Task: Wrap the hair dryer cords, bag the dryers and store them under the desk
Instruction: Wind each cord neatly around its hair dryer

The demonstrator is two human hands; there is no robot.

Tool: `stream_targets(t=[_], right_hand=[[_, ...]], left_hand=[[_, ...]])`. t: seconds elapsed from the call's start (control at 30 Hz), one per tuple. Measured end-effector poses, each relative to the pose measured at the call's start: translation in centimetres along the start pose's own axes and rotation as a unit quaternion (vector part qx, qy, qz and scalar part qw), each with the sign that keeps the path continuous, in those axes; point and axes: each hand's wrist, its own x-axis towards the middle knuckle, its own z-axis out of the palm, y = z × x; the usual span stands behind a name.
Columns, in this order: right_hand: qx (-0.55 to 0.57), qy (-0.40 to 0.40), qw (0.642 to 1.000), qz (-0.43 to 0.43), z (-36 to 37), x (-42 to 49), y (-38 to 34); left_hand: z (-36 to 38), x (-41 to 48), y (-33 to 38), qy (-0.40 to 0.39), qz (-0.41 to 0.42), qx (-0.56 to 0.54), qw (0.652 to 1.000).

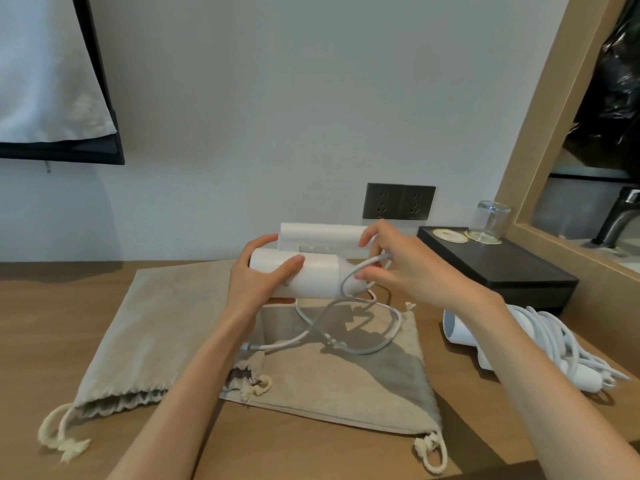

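Plain white hair dryer (311, 275), matte finish: short round barrel lying sideways, handle folded flat alongside it w/ a grey strip between the two. It's held just above the wooden surface (52, 306), over the right bag (346, 386). Left hand (254, 285) wraps the barrel's left end, fingers (287, 264) clamped round it. Right hand (412, 268) sits at the barrel's right end, thumb + fingers pinched on the cord (398, 322) where it curves past the dryer's end. Cord is pale grey-white; the rest drops in loose loops onto the right bag. Left bag (145, 327) lies flat beside it, edges overlapping. Both are beige cloth w/ cream rope drawstrings, frayed knots. 2nd dryer (460, 334), also white, lies on the surface at right, 2nd cord (554, 341) bunched beside it. Black tray (502, 268) further back holds an upturned glass (491, 221) on a round coaster, plus a spare coaster (450, 235); gold-rimmed print too small to read. Dark double socket (398, 201) on the wall behind.
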Motion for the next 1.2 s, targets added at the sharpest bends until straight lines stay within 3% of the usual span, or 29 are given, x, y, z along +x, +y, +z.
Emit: stream_targets(t=[0.17, 0.43, 0.67, 0.77, 0.87, 0.97, 1.1, 1.2], right_hand=[[0.111, 0.076, 0.99, -0.034, -1.2, 0.3, 0.0], [0.168, 0.176, 0.97, 0.016, -1.0, 1.8, 0.9], [0.252, 0.05, 0.965, 0.049, -2.2, 2.3, 0.5], [0.376, 0.012, 0.922, 0.098, -1.9, 2.4, 1.4], [0.453, 0.02, 0.889, 0.066, -1.4, 2.1, 2.1], [0.44, 0.082, 0.892, 0.057, -0.5, 2.1, 2.2], [0.332, 0.175, 0.924, 0.069, 0.7, 2.2, 1.8], [0.303, 0.187, 0.931, 0.083, 2.1, 2.3, 1.2]], left_hand=[[-0.1, -0.2, 0.2, -0.071, -0.022, 0.013, 0.997], [-0.9, -0.2, 0.6, -0.112, -0.048, -0.003, 0.993], [-0.7, -0.2, 0.7, -0.148, -0.055, -0.017, 0.987], [-1.0, 0.0, 0.7, -0.156, -0.06, -0.033, 0.985], [-1.1, 0.0, 0.8, -0.155, -0.07, -0.071, 0.983], [-0.9, 0.0, 1.0, -0.123, -0.088, -0.128, 0.98], [-0.5, 0.0, 1.1, -0.052, -0.141, -0.194, 0.969], [-0.4, 0.0, 1.2, -0.023, -0.186, -0.254, 0.949]])
